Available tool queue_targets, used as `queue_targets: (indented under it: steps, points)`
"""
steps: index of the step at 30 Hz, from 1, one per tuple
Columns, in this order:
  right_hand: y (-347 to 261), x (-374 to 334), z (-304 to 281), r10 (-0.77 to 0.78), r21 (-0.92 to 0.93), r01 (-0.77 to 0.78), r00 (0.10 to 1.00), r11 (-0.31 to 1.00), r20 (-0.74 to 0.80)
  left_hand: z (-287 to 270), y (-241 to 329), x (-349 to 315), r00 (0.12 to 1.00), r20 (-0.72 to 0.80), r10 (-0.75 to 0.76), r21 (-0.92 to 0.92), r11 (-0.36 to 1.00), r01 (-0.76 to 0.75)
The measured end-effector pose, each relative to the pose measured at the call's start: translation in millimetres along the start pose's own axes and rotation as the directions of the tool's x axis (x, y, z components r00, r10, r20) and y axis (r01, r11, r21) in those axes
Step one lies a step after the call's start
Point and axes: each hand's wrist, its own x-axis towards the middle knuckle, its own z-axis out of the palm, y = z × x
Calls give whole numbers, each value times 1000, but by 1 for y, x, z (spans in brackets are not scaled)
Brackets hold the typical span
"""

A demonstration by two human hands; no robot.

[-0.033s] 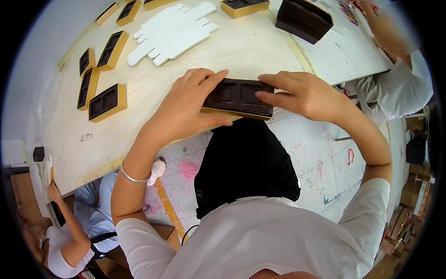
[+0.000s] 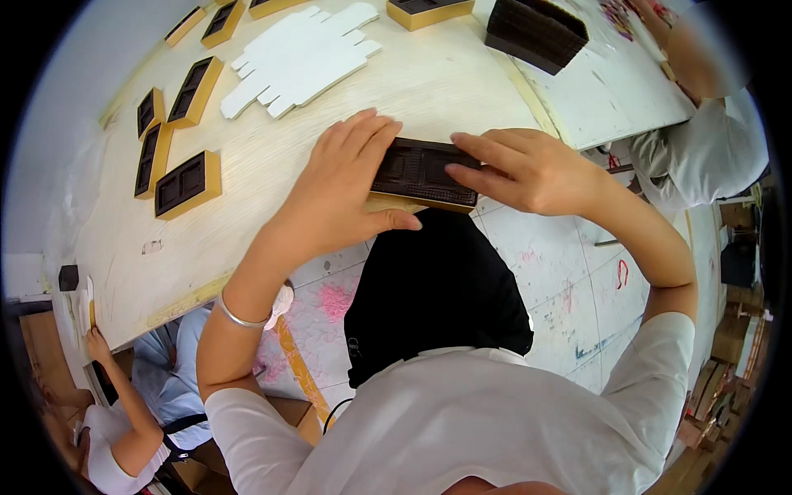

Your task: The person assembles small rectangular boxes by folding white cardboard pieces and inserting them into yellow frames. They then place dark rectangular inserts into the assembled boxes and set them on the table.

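Observation:
A shallow gold box with a dark brown two-compartment plastic tray (image 2: 421,175) in it lies at the table's near edge, its front side toward me. My left hand (image 2: 346,177) spans the box's left end, fingers along the far corner and thumb stretched along the near side. At the right end my right hand (image 2: 532,173) grips the box, with two fingertips resting on top of the tray; its thumb is hidden. Further left stand more gold boxes with brown trays, the nearest one (image 2: 188,185) tilted in view. Flat white cardboard blanks (image 2: 301,62) lie in a stack beyond my left hand.
A nested stack of brown plastic trays (image 2: 536,35) stands at the far right, near another gold box (image 2: 429,11). One person (image 2: 701,148) sits at the right, another (image 2: 124,437) at the lower left. A small black block (image 2: 68,278) lies by the table's left edge.
The box and my right hand have shifted very slightly to the left. My left hand's fingers have straightened and spread somewhat more at the far side.

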Motion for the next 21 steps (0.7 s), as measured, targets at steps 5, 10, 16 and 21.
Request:
queue_targets:
  steps: [5, 10, 16, 21]
  points:
    - [-7, -8, 8, 123, 96, -127, 992, 987, 39, 7, 1, 4, 995, 88, 43, -38, 998, -40]
    - [-41, -7, 17, 364, 87, -367, 930, 926, 53, 12, 2, 2, 994, 44, 103, 196, 974, -110]
    - [-43, -4, 27, 423, 303, -401, 906, 865, -7, 11, 12, -4, 998, 60, 17, 114, 993, -24]
    - [27, -27, -55, 488, 380, -480, 869, 791, 81, -18, 0, -26, 996, -60, -68, -23, 998, 66]
